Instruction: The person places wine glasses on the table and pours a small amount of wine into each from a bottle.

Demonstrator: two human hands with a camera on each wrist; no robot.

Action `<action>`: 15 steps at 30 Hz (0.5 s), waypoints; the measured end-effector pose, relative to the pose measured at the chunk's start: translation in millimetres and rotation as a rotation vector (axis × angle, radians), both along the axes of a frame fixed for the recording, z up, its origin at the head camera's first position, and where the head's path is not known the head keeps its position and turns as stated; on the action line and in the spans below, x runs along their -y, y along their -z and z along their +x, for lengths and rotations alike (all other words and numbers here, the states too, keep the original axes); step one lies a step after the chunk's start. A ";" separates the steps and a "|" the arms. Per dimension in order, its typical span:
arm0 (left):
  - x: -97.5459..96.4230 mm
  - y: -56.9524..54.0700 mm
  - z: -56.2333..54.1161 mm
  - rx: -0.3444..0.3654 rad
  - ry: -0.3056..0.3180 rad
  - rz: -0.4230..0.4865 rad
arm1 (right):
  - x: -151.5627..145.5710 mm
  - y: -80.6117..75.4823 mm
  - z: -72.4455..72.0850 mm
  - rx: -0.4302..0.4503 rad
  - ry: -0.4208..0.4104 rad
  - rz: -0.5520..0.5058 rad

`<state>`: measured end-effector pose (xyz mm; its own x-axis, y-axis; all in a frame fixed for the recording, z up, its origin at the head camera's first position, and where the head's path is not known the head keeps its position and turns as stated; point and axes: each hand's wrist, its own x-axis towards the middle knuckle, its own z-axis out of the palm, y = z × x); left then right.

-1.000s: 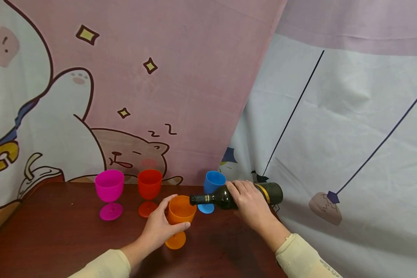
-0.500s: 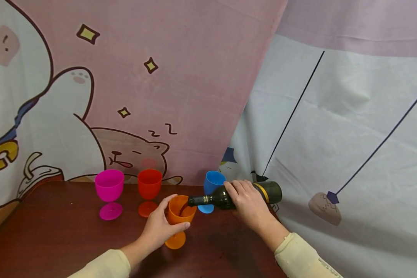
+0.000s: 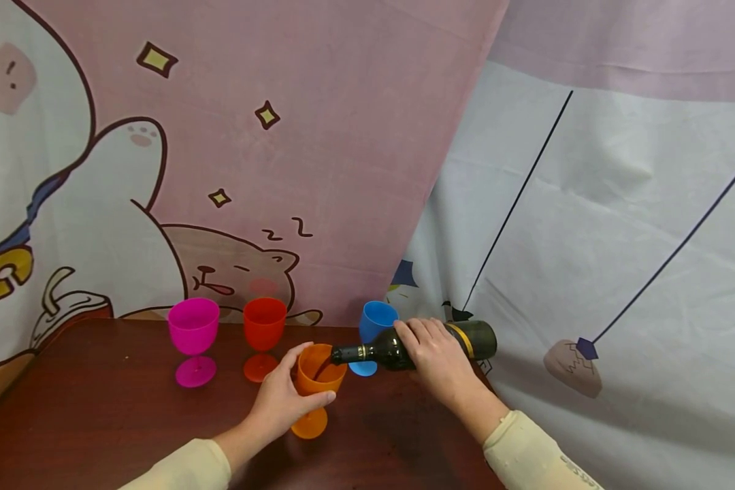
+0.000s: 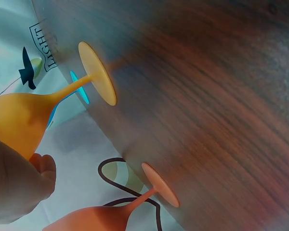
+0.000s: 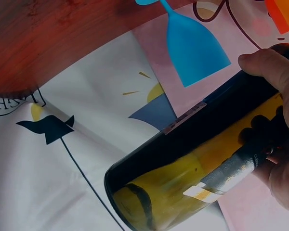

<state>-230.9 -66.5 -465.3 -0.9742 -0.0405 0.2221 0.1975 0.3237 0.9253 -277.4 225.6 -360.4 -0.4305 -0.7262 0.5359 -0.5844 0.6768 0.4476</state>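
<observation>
My left hand [image 3: 282,401] holds an orange goblet [image 3: 320,373] round its bowl, thumb on the near side and fingers on the far side. In the left wrist view the foot of that goblet [image 4: 97,73] is close over the table. A dark green wine bottle [image 3: 398,348] lies almost level in my right hand [image 3: 444,361], its neck pointing left and its mouth over the goblet's rim. A dark red stream of liquid [image 3: 323,368] runs from the mouth into the bowl. In the right wrist view dark liquid shows inside the bottle [image 5: 192,159].
A magenta goblet [image 3: 194,330] and a red goblet [image 3: 264,327] stand upright at the back left of the brown table [image 3: 128,422]. Behind the bottle stands a blue goblet [image 3: 378,320], partly covered by it. A printed curtain [image 3: 343,170] hangs right behind the table.
The bottle's mouth has shifted slightly left, from the goblet's right edge to over its bowl. Dark red liquid now flows, having begun by half a second ago. The left hand has stayed put.
</observation>
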 end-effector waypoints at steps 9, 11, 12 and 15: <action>-0.4 -1.2 0.9 0.002 -0.002 0.001 | -1.1 2.2 -1.9 -0.021 -0.013 -0.007; -0.6 -0.9 0.7 -0.001 -0.004 -0.005 | -1.3 2.7 -2.5 -0.028 -0.016 -0.005; -0.6 -0.8 0.5 -0.001 -0.006 -0.007 | -1.5 3.0 -2.6 -0.031 -0.018 -0.003; -0.7 -0.1 -0.1 0.001 -0.007 -0.007 | -2.1 4.0 -2.8 -0.035 -0.019 -0.002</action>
